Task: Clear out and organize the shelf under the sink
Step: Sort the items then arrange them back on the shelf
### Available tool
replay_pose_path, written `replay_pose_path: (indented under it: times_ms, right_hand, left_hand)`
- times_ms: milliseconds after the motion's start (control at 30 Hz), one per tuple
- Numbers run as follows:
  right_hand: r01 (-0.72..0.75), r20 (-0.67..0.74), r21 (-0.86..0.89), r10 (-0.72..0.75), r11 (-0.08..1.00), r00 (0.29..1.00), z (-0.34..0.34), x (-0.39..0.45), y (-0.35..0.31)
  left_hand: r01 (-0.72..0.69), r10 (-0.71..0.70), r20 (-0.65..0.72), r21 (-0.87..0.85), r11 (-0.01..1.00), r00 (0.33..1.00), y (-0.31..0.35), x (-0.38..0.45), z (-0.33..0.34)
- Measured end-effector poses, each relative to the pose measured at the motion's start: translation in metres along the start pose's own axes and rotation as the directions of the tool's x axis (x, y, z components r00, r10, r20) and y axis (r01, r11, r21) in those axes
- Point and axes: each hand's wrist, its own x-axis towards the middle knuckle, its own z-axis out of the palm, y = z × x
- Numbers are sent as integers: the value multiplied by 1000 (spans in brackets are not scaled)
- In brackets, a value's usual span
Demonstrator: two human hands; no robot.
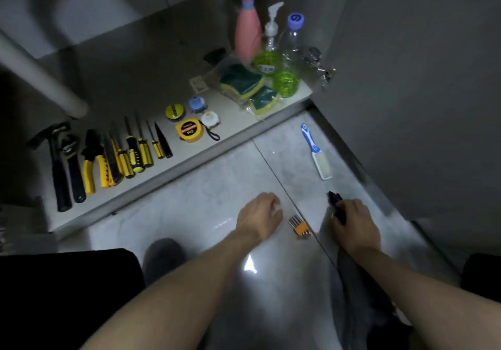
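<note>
While our right hand (355, 222) fingers are gripping a black object (336, 206), our left hand (260, 214) fingers are curling, holding nothing visible, beside the orange bit set (299, 226).

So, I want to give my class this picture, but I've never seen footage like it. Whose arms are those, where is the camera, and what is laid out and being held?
There is no machine here. A person wears a wide-angle camera on the head, so you look down along their own bare arms.

The left hand rests on the floor with fingers curled; whether it holds anything cannot be seen. The right hand grips a small black object, too dark to identify. Between the hands lies a small orange holder of metal bits. A blue and white brush lies further off on the floor.

On the shelf sit tidy rows: a hammer, pliers, screwdrivers, a tape measure, sponges and bottles.
</note>
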Motion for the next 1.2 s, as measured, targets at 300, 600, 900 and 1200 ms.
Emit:
replay_pose_path:
  times_ms: [300, 600, 900, 1200]
  right_hand:
    - [-177, 124, 114, 162, 978, 979, 12, 23, 27]
    - [-152, 89, 290, 131, 945, 987, 18, 37, -2]
    - [-23, 4, 542, 25, 840, 1000, 18, 55, -96]
    - [167, -127, 619, -113, 767, 985, 6, 76, -197]
  left_hand:
    - [207, -209, 21, 73, 976, 978, 36, -1, 83]
    - [221, -238, 0, -369, 903, 971, 21, 1, 85]
    - [168, -286, -165, -507, 845, 944, -47, 1, 6]
    - [63, -263, -589, -337, 939, 764, -61, 4, -156]
